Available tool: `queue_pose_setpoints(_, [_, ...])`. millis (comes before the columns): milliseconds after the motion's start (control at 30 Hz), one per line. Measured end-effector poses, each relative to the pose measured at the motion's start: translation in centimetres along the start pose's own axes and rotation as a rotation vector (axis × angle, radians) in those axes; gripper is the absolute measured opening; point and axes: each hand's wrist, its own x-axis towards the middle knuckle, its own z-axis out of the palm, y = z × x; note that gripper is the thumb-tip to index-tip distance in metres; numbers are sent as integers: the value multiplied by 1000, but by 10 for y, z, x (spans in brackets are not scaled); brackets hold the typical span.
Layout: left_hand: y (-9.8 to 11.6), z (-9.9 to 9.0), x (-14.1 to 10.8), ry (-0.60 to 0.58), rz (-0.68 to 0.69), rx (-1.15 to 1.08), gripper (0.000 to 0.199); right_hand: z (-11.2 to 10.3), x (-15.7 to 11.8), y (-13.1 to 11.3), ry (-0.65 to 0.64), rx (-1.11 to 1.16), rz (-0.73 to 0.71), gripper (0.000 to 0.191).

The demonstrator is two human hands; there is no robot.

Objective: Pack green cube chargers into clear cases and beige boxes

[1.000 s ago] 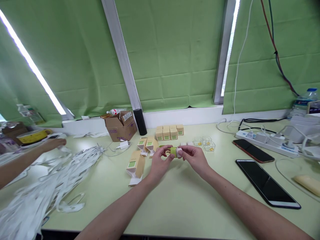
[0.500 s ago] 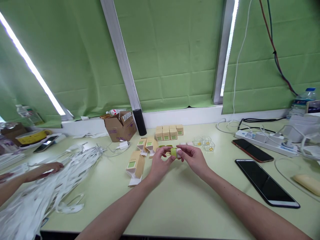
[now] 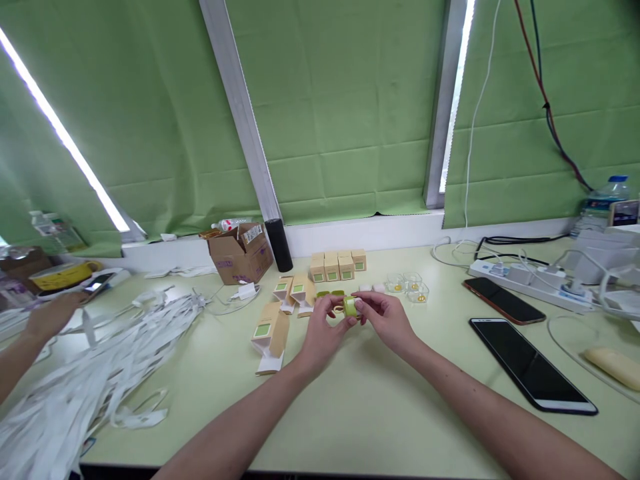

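My left hand (image 3: 323, 328) and my right hand (image 3: 391, 321) meet at mid-table, fingers closed on a small green-and-white piece (image 3: 349, 307). A green band shows on its near side; the fingers cover part of it. Just behind lie flat green pieces (image 3: 330, 293), partly hidden by my left hand. Small white pieces (image 3: 371, 288) sit beyond my right fingers, beside several clear little cups (image 3: 418, 293) with yellow centres. Left of my left hand stands an open kraft paper box (image 3: 273, 327), with two more open ones (image 3: 303, 288) behind it.
Small closed kraft boxes (image 3: 332, 267) form a row at the back, near a black cylinder (image 3: 279, 245) and a cardboard carton (image 3: 243, 257). White straps (image 3: 115, 367) pile up at left, near another person's hand (image 3: 55, 313). Phones (image 3: 530, 363) and a power strip (image 3: 530, 283) lie right.
The piece in my hands has turned, so more of its green band faces me. The other person's hand has moved from the straps up to a phone at the far left.
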Motion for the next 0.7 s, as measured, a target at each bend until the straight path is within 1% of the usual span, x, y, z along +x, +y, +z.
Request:
queue_pose_setpoints(67, [2, 0, 0, 17, -13, 29, 35, 0, -1, 0, 3, 0, 4, 46])
queue_pose_setpoints(133, [4, -1, -1, 28, 8, 63, 38, 0, -1, 0, 3, -6, 6, 46])
queue_pose_setpoints(233, [6, -2, -3, 27, 111, 76, 43, 1, -2, 1, 1, -21, 12, 46])
queue_pose_setpoints(300, [8, -1, -4, 2, 185, 73, 42, 1, -3, 3, -2, -27, 19, 45])
queue_pose_setpoints(367, [8, 0, -6, -37, 227, 71, 40, 2, -4, 4, -13, -27, 21, 44])
queue_pose_setpoints(500, [5, 2, -8, -58, 225, 103, 42, 5, -5, 1, -13, -11, 25, 42])
queue_pose_setpoints(700, [-6, 4, -11, -74, 257, 145, 47, 9, -6, 1, -1, 24, 47, 48])
